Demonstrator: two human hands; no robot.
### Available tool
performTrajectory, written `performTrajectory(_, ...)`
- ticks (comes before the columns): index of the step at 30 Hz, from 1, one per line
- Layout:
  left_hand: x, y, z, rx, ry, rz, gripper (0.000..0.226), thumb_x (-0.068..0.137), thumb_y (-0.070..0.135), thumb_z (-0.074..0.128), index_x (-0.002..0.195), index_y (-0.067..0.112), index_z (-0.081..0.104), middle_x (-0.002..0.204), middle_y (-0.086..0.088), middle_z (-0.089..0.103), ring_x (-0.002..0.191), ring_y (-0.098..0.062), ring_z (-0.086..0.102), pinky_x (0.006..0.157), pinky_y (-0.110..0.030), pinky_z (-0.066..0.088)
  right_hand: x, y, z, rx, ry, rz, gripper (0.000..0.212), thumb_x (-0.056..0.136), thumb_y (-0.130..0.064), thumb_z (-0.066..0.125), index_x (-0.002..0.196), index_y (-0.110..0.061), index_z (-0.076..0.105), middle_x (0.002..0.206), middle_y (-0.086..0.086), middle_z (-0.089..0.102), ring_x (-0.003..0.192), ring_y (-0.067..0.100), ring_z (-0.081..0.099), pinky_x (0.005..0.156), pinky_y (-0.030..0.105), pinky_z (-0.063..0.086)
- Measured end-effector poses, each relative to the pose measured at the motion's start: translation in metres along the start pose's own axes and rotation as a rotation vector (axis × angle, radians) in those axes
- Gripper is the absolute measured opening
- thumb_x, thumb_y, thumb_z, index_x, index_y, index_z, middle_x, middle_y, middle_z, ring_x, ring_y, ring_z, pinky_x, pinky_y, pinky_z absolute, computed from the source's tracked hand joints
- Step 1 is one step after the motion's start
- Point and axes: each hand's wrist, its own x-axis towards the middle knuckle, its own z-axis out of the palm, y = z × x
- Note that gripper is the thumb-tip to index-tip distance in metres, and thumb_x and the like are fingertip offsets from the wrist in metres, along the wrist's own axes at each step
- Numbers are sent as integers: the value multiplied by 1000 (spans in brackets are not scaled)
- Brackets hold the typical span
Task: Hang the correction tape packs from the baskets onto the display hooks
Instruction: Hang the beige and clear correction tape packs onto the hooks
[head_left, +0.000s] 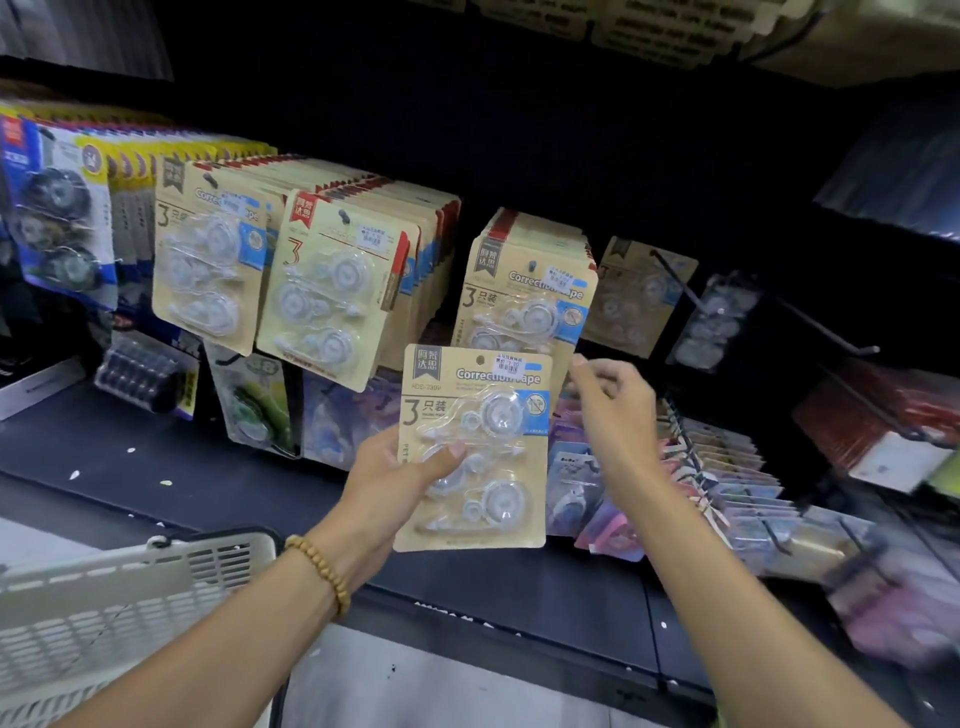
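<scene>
Your left hand (400, 467) grips the correction tape pack (475, 449) by its left edge, just below the half-full hook stack (530, 280). Your right hand (610, 410) hovers beside it, loosely curled and empty. Line up the top hole with the hook tip, then slide it on. It's a tan card with three clear dispensers.

Dim overall: the shelf back from 11 to 2 o'clock is nearly black. Light falls from above and behind the camera onto the hanging packs (332, 291), whose blisters glare. Motion blur smears goods toward 4 o'clock. Wide-angle bending curves the edges.
</scene>
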Motion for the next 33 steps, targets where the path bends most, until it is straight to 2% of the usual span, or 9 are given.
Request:
performTrajectory(3, -1, 3, 13, -26, -44, -13, 24, 89, 8, 72, 112, 15, 72, 107, -1, 78, 106, -21, 72, 96, -41, 55, -31, 6, -2, 89, -285, 86, 23, 92, -31, 72, 106, -13, 71, 95, 2, 78, 89, 16, 74, 74, 31, 58)
performTrajectory(5, -2, 3, 19, -43, -65, -34, 26, 90, 6, 70, 116, 12, 70, 108, -5, 78, 105, -24, 73, 93, -41, 57, -40, 6, -2, 151, -333, 92, 25, 89, -24, 76, 110, -10, 71, 101, 3, 78, 94, 20, 75, 81, 35, 61)
performTrajectory(9, 0, 2, 21, -80, -20, -73, 21, 96, 7, 64, 117, 6, 69, 108, -11, 77, 99, -26, 74, 89, -43, 59, -37, 0, -2, 161, -259, 76, 26, 88, -19, 78, 111, -11, 70, 100, 3, 78, 93, 20, 75, 85, 41, 61)
performTrajectory(12, 2, 4, 15, -54, 108, -148, 13, 100, 15, 60, 109, 8, 66, 100, -10, 75, 85, -21, 71, 76, -33, 58, -22, -13, -5, 135, -185, 32, 24, 87, -21, 79, 109, -16, 69, 98, -2, 77, 90, 14, 75, 82, 38, 61)
performTrajectory(19, -5, -1, 2, 96, 164, -136, 9, 105, 18, 52, 108, 16, 60, 101, -3, 66, 92, -14, 65, 95, -37, 50, 15, -57, 8, 155, -146, -37, 19, 94, -25, 72, 110, -17, 69, 103, -4, 75, 96, 13, 72, 81, 28, 58)
performTrajectory(22, -5, -9, 1, 131, 171, -150, 11, 104, 21, 54, 111, 17, 61, 106, -4, 67, 100, -17, 66, 89, -34, 53, 21, -53, 19, 132, -99, 3, 19, 95, -26, 70, 110, -15, 69, 103, -2, 74, 97, 16, 70, 82, 27, 55)
performTrajectory(27, -8, -13, -1, 186, 166, -145, 10, 104, 22, 54, 96, 28, 58, 111, -3, 66, 104, -19, 67, 87, -31, 52, 20, -35, 25, 114, -47, 22, 20, 95, -29, 69, 107, -13, 69, 103, 1, 73, 92, 17, 67, 80, 30, 53)
performTrajectory(30, -11, -17, -5, 208, 163, -140, 9, 103, 24, 55, 97, 28, 60, 109, 0, 67, 101, -16, 67, 83, -30, 52, 30, -32, 32, 66, 20, 37, 18, 94, -35, 70, 99, -18, 67, 99, -1, 70, 87, 15, 63, 71, 28, 50)
performTrajectory(33, -12, -21, -7, 214, 165, -138, 6, 102, 24, 57, 99, 26, 62, 104, 0, 67, 95, -13, 67, 81, -29, 53, 34, -21, 42, -26, 88, 50, 25, 86, -48, 72, 91, -25, 62, 95, -5, 67, 99, 21, 63, 76, 35, 49)
